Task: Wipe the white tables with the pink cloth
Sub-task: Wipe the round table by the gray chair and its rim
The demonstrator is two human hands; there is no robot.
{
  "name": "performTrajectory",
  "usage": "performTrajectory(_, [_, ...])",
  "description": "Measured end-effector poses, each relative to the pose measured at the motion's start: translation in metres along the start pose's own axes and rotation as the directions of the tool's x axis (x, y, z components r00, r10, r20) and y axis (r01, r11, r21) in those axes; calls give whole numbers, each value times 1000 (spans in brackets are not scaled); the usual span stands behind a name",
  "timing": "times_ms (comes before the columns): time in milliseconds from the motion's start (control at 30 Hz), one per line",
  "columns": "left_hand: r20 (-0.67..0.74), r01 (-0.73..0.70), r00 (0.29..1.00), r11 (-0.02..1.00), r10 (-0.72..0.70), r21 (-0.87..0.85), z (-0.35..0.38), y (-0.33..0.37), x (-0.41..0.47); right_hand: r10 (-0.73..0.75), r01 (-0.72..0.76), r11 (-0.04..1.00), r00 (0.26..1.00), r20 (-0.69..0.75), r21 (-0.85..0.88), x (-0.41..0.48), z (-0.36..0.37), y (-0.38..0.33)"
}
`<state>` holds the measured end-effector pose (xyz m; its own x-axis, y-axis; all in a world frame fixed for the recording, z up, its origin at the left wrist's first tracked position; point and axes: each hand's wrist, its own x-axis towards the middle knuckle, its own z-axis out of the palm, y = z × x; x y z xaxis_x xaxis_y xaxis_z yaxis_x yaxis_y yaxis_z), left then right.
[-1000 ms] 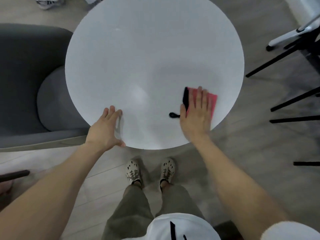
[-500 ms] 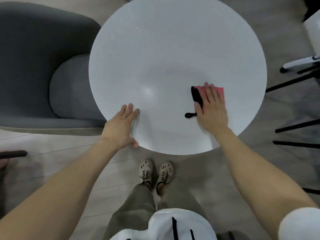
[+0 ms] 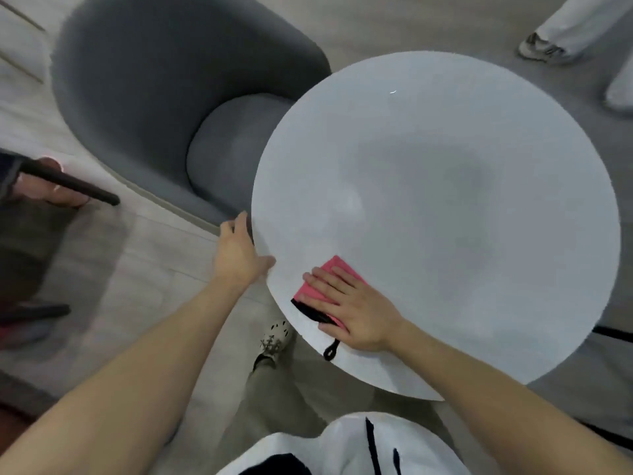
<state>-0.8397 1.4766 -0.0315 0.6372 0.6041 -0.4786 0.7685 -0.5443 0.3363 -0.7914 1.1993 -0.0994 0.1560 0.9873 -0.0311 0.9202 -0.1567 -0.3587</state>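
At far left a black chair leg (image 3: 68,183) crosses the floor. A grey armchair (image 3: 137,97) stands beyond it, its seat tucked under the left rim of the white table (image 3: 445,200). The left hand (image 3: 238,258) grasps that rim, thumb on the top and fingers curled at the edge. Under the near rim one shoe (image 3: 274,337) of the person shows.

The pink cloth (image 3: 313,288) lies on the table's near-left part, close to the rim. The right hand (image 3: 352,310) lies flat on it, fingers straight, spread and pointing left. The cloth sits askew, one corner pointing far and its black-trimmed edge facing near-left. A black loop (image 3: 331,350) trails toward the near rim. The hand covers too much to tell the cloth's long axis. At far right stands another person's shoe (image 3: 544,46).
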Motion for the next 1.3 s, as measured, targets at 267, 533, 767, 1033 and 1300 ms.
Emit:
performTrajectory(267, [178,274,959,883,-221,-380,17,-14,4,43,-48,990,998,-42,-135,111,-71,176])
performTrajectory(533, [187,247,965,870,-182,-427,19,-19,-4,-271,281,949,959,85,-144,149,-40,88])
performTrajectory(767, [140,164,982,945,-129,-282,27,-29,10,218,-233,961,970,-109,-148,241,-95,197])
performTrajectory(1033, [239,124,970,934,-44,-335,17,-29,25,-411,454,867,885,219,-204,242,-89,176])
performTrajectory(1300, [323,100,946,976,-33,-195,3,-14,37,200,-215,955,976,-90,-203,266,-83,142])
